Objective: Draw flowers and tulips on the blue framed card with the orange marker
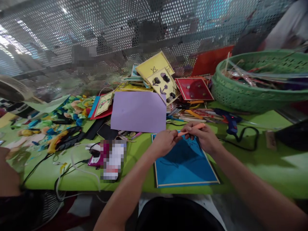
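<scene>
Between my two hands is a slim orange roll [197,126], held nearly level; whether it is rolled paper or a pen I cannot tell. Fingers of my left hand [165,143] pinch its left end. My right hand [204,137] grips it farther right, thumb on top. Beneath both hands lies a blue panel [187,171] edged with pale thin sticks, with dark drawn lines on its face. A plain purple sheet [138,110] lies just beyond my left hand.
On the green table [137,170] are a phone [113,162], a yellow-black glue gun [64,139] with cords, and a blue glue gun [231,120]. Decorated panels [163,85] pile up behind. A green basket [240,96] stands right; colourful scraps [72,109] spread left. A person's arm [8,173] shows at left.
</scene>
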The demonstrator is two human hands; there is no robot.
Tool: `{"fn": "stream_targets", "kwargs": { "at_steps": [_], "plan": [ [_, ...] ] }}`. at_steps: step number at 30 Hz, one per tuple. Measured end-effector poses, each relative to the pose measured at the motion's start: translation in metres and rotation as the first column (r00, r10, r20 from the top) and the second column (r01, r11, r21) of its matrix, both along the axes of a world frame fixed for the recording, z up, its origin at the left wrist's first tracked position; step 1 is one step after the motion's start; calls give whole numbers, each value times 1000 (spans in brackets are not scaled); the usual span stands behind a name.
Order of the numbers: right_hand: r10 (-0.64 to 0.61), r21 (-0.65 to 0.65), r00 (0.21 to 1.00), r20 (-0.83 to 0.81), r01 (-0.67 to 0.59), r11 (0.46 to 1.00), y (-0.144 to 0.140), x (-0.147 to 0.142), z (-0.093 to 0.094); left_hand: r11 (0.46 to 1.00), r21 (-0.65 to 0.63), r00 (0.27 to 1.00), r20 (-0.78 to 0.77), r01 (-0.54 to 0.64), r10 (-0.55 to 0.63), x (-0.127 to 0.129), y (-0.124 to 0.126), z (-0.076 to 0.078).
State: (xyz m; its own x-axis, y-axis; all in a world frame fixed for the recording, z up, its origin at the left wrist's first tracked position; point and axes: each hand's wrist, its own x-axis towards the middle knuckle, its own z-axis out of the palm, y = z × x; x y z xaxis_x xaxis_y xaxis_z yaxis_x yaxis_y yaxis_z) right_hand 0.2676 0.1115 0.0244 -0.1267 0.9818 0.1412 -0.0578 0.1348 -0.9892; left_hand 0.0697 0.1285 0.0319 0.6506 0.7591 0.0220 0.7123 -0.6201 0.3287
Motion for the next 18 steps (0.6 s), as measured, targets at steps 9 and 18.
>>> {"fn": "stream_targets", "kwargs": {
  "at_steps": [9, 18],
  "plan": [
    [-81, -13, 997, -10, 81, 997, -5, -4, 15, 1000, -27, 1000, -13, 1, -1, 6, -2, 11],
    [-354, 46, 897, -264, 378, 925, 5, 19, 25, 997, -46, 998, 2, -56, 56, -9, 3, 5]
  ]
}}
